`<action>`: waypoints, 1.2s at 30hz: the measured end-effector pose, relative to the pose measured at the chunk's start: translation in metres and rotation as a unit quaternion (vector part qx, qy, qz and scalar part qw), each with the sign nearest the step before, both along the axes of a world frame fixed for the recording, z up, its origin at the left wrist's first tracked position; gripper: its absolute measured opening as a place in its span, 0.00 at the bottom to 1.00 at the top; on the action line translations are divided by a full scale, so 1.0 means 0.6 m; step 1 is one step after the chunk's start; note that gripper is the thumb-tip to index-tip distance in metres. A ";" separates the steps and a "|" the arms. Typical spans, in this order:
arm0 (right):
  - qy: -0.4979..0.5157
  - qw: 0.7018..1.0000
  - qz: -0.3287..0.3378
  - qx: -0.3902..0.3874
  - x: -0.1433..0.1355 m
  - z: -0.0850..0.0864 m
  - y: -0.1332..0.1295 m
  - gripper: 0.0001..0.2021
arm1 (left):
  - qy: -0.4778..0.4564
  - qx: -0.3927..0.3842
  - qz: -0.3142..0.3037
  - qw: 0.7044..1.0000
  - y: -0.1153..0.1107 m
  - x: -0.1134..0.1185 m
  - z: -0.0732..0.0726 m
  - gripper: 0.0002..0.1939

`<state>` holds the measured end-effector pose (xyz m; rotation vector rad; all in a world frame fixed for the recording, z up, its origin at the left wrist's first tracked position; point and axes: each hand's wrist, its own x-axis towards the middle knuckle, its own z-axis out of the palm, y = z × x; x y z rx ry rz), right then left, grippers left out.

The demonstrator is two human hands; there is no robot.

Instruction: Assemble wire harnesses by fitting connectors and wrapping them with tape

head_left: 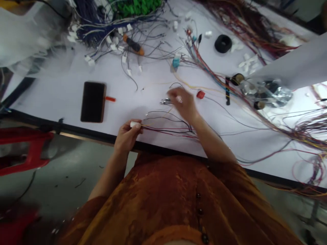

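Observation:
My left hand (128,133) pinches a white connector (135,125) near the table's front edge. Several thin wires (168,129), dark, red and yellow, run from the connector to the right, and some loose ends arch above them. Over the table to the right, my right hand (182,103) is blurred by motion, its fingers beside a small bunch of metal wire terminals (165,101). Whether it holds anything is too blurred to tell. A red connector (200,94) lies just right of that hand.
A phone (93,102) lies at the left beside a small orange strip (110,99). Farther back are a screwdriver (134,45), a black tape roll (223,43) and piled wires with white connectors. A long wire bundle (212,75) crosses the right side. A red stool (35,149) stands below left.

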<state>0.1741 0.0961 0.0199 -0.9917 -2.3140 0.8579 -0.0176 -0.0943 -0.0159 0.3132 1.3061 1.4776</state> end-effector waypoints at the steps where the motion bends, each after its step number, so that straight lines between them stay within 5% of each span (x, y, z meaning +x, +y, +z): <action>1: -0.061 0.996 -0.063 0.025 0.018 -0.004 0.044 0.10 | -0.023 -0.010 0.008 1.000 0.001 0.002 -0.001 0.21; 3: -0.208 0.967 -0.141 0.045 0.050 -0.017 0.121 0.09 | -0.046 -0.020 0.017 0.999 0.002 0.007 0.001 0.22; 5: -0.302 0.941 -0.144 0.043 0.067 -0.031 0.171 0.08 | -0.047 -0.010 0.030 0.998 0.002 0.013 0.004 0.22; 9: -0.315 0.942 -0.115 0.033 0.066 -0.027 0.192 0.09 | -0.028 0.014 0.040 0.999 0.002 0.027 0.011 0.21; 14: -0.185 0.968 -0.169 0.008 0.107 0.055 0.153 0.06 | -0.028 0.029 0.071 0.997 0.003 0.038 0.012 0.23; 17: -0.090 0.968 -0.207 -0.114 0.173 0.089 0.096 0.05 | -0.034 0.032 0.112 0.993 0.008 0.042 0.011 0.23; 20: 0.050 0.906 -0.299 -0.294 0.235 0.072 0.021 0.07 | -0.032 0.047 0.135 0.989 0.014 0.045 0.009 0.21; 23: 0.095 0.834 -0.391 -0.378 0.281 0.024 -0.038 0.09 | -0.037 0.054 0.136 0.989 0.018 0.047 0.007 0.21; 26: -0.028 0.825 -0.421 -0.376 0.326 -0.006 -0.060 0.15 | -0.044 0.052 0.134 0.989 0.018 0.048 0.007 0.23; 29: -0.194 0.812 -0.419 -0.356 0.365 0.009 -0.062 0.23 | -0.041 0.059 0.143 0.987 0.018 0.048 0.009 0.23; 32: -0.229 0.855 -0.398 -0.240 0.343 0.044 -0.067 0.22 | -0.024 0.067 0.134 0.988 0.018 0.047 0.012 0.21; 34: -0.103 0.928 -0.330 -0.138 0.271 0.056 -0.084 0.16 | 0.003 0.069 0.120 0.990 0.020 0.044 0.016 0.20; 36: 0.028 0.979 -0.191 -0.062 0.166 0.052 -0.113 0.07 | 0.037 0.067 0.113 0.991 0.022 0.040 0.022 0.19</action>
